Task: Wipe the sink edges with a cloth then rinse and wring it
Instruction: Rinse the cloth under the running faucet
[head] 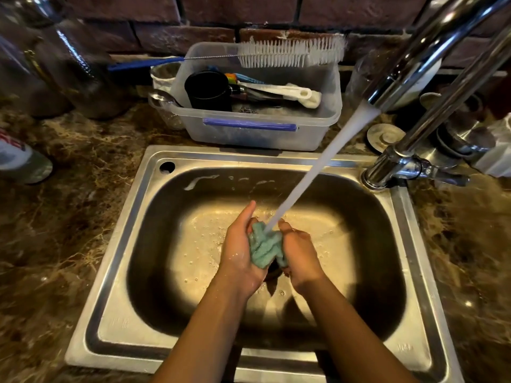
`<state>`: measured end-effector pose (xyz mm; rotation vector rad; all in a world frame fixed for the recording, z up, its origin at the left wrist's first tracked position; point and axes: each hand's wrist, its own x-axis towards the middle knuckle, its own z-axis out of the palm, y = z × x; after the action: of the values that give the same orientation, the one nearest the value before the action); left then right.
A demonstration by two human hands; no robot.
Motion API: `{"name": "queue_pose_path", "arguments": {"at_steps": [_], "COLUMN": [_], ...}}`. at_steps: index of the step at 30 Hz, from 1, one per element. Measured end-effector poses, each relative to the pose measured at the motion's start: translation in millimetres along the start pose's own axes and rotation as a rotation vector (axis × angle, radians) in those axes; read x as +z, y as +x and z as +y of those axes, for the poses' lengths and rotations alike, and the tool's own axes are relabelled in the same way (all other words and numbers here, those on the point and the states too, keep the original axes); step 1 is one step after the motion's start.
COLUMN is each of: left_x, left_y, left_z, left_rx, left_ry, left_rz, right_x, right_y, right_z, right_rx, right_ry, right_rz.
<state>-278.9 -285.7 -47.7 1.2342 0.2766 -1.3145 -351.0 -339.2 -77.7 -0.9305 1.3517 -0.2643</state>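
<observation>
I hold both hands close together over the middle of the sink (119,225), left hand (239,255) and right hand (302,258) each gripping a side of the bunched cloth (265,247), which sits between them under the stream (318,167) from the tap (414,64). The cloth's long axis runs roughly toward the sink's back rim, and neither hand is nearer, so I judge wringing calls for opposite twists. Open basin surrounds the hands, with the sink's rims well apart from them.
</observation>
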Motion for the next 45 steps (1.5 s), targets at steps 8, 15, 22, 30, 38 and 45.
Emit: {"name": "queue_pose_path", "arguments": {"at_steps": [8,15,22,30,38,45], "left_x": [1,-6,0,-5,-12,-8], "left_y": [18,29,17,12,19,22], "left_z": [-4,-6,-5,0,5,3], "left_rx": [0.065,0.192,0.092,-0.077,0.089,-0.062], "left_ry": [0.067,0.154,0.102,-0.103,0.246,0.046], "left_rz": [0.04,0.21,0.105,-0.018,0.133,0.044], "right_x": [20,34,24,10,13,19], "right_y": [-17,-38,-19,7,-18,-18], "right_z": [-3,-6,1,5,-4,-4], "right_rx": [-0.362,-0.341,-0.201,-0.154,-0.134,-0.374], "right_ry": [-0.258,-0.245,-0.161,-0.158,0.007,-0.295], "right_rz": [0.175,0.068,0.138,0.149,-0.042,0.152]}}
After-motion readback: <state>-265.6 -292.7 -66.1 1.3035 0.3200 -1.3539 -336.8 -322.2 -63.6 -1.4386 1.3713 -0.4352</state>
